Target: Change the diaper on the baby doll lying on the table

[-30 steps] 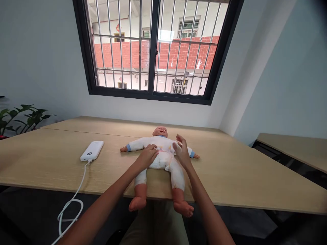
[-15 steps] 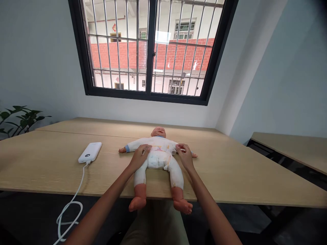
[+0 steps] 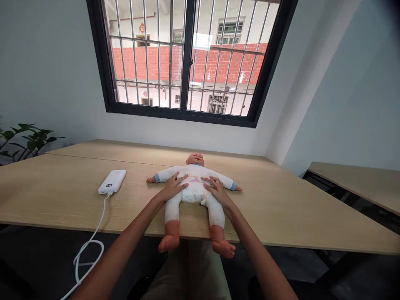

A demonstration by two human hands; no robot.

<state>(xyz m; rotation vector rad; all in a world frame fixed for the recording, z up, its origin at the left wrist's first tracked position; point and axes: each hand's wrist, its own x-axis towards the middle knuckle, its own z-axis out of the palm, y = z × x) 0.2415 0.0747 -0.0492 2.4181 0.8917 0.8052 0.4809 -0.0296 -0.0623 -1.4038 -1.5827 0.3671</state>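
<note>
A baby doll (image 3: 196, 171) in a white outfit with blue cuffs lies on its back on the wooden table, its head toward the window and its feet over the front edge. Around its hips is a white diaper (image 3: 193, 195). My left hand (image 3: 173, 186) rests with spread fingers on the side of the doll's waist, at the diaper's upper edge. On the opposite side, my right hand (image 3: 216, 189) lies flat with its fingers apart over the doll's belly and the diaper's edge. Neither hand grips anything.
The wooden table (image 3: 281, 208) runs to the wall below a barred window. A white power bank (image 3: 113, 181) lies left of the doll, its white cable (image 3: 99, 227) hanging over the front edge. A plant (image 3: 29, 139) stands far left; another table (image 3: 353, 179) is at right.
My right hand has moved left from the doll's arm onto its belly, and its pinched fingers have opened out. My left hand's fingers have spread at the waist. The view has shifted slightly.
</note>
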